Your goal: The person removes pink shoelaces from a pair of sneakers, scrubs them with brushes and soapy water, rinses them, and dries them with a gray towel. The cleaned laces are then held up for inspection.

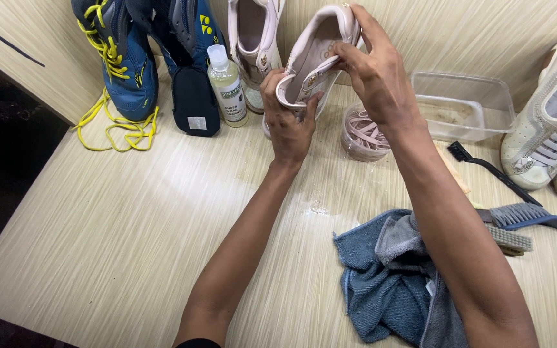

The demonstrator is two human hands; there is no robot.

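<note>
1. A pale pink shoe point(314, 55) is held up above the counter point(130, 219), toward twelve o'clock.
2. The left hand point(288, 122) is closed on its heel; the right hand point(372, 71) is pinched on the collar.
3. It is judged light, with a soft upper and a stiff sole; heel and sole are best gripped.
4. A cleaner bottle point(225, 84) stands at ten o'clock of it.

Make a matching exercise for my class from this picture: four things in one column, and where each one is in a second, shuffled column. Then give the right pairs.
Column one:
1. pale pink shoe
2. blue cloth
3. cleaner bottle
4. yellow laces

Column two:
A. crumpled on the table, under the right forearm
B. trailing from the blue shoe at far left
C. held up in both hands, left hand and right hand
D. standing upright between the blue shoes and the pale ones

Pairs: 1-C, 2-A, 3-D, 4-B
</note>
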